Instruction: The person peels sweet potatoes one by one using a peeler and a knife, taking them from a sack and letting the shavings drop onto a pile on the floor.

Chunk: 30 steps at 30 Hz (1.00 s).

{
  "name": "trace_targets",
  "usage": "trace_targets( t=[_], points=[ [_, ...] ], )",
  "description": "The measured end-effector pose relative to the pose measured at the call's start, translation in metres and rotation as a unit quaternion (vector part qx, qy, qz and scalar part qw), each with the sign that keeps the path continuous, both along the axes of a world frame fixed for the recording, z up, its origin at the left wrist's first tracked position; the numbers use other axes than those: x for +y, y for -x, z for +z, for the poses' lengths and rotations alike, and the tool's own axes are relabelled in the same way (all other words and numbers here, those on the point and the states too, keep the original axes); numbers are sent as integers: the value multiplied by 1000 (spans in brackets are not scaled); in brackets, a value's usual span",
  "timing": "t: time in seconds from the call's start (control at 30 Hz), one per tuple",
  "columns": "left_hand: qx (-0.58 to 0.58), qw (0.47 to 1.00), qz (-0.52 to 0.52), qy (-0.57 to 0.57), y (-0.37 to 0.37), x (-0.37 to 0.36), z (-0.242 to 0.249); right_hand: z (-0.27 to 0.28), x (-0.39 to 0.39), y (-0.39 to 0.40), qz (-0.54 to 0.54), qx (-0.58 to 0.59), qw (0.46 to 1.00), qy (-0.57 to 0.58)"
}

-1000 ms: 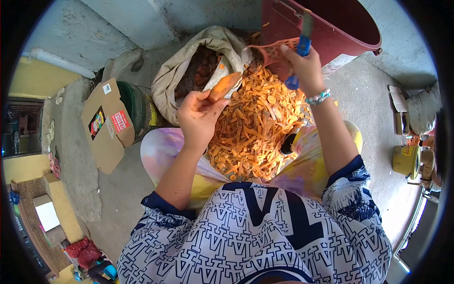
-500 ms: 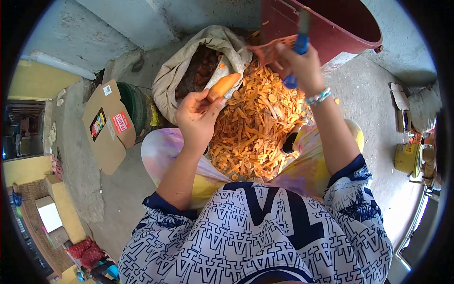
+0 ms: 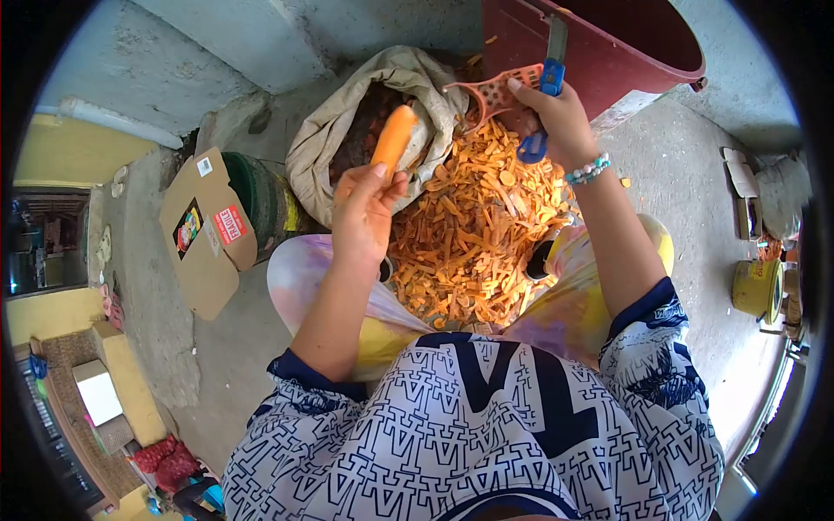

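A peeled carrot [image 3: 396, 139] points upward in my left hand [image 3: 365, 204], held at its lower end between thumb and fingers. In my right hand [image 3: 556, 117] are a pink plastic peeler [image 3: 495, 94], which sticks out to the left, and a blue-handled knife [image 3: 552, 76] with its blade up. My right fingers are partly hidden behind the knife and thumb. Below both hands a heap of orange peelings [image 3: 473, 234] covers the floor between my legs. Behind my left hand stands an open cloth sack [image 3: 317, 139] with dark contents that I cannot clearly make out.
A large dark red tub [image 3: 599, 61] stands at the upper right, close to my right hand. To the left, a cardboard piece [image 3: 200, 234] leans on a green bucket [image 3: 261, 195]. A yellow bucket [image 3: 757, 288] sits far right. A wall [image 3: 208, 52] closes the back.
The carrot has turned from slanting right to nearly upright, and my left hand has shifted slightly. My right hand, blurred before, now holds steady with the peeler and knife.
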<state>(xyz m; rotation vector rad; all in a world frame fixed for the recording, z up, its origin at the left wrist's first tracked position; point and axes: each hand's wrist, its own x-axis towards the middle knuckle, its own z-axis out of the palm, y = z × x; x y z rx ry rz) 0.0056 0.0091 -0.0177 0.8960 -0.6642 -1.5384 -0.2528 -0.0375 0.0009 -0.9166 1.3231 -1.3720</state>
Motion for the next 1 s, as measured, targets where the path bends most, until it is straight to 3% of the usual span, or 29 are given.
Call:
trace_targets(
  t=[0.03,0.17,0.23,0.3,0.33,0.37,0.43,0.47,0.5,0.57,0.63,0.67,0.7,0.77,0.8,0.83,0.87,0.9,0.97,1.0],
  points=[
    [126,989,-35,-70,-1,-2,1,3,3,-6,31,-53,998,-7],
    [218,968,-111,-54,11,4,9,12,15,-19,66,-113,991,-31],
    [202,971,-121,-48,14,6,9,19,17,-19,66,-115,991,-35],
    [24,984,-178,-13,12,4,3,20,17,-13,51,-37,997,43],
    [-87,985,-150,2,15,4,0,24,17,-8,36,11,997,65],
    [-86,985,-150,-1,17,6,-2,33,18,-6,36,12,997,63],
    [-331,928,-77,151,20,8,-5,49,23,-1,-36,281,955,88],
    [-368,910,-38,186,23,9,-6,47,22,-4,-32,253,952,168],
    [-368,910,-40,185,23,10,-6,43,23,-9,-33,254,952,166],
    [-483,837,-57,252,22,12,1,37,27,-24,41,333,920,202],
    [-505,821,-51,261,24,14,11,36,26,-30,31,365,916,164],
    [-525,806,-43,269,24,15,13,29,15,-16,-71,399,892,200],
    [-526,806,-45,268,23,16,11,22,5,1,-171,430,855,233],
    [-488,833,-19,260,22,12,5,16,-13,50,-217,428,867,131],
    [-487,834,-17,260,22,11,4,22,-13,62,-202,394,896,45],
    [-351,920,-53,166,23,10,4,19,-13,62,-200,395,895,47],
    [-202,973,-88,66,23,9,4,18,-10,56,-165,293,940,58],
    [-203,973,-86,66,22,7,4,21,-4,45,-128,186,972,68],
    [-42,991,-130,-6,18,3,4,24,6,17,-88,148,983,62],
    [-29,992,-121,-18,18,3,4,20,9,7,-38,85,994,48]
  ],
)
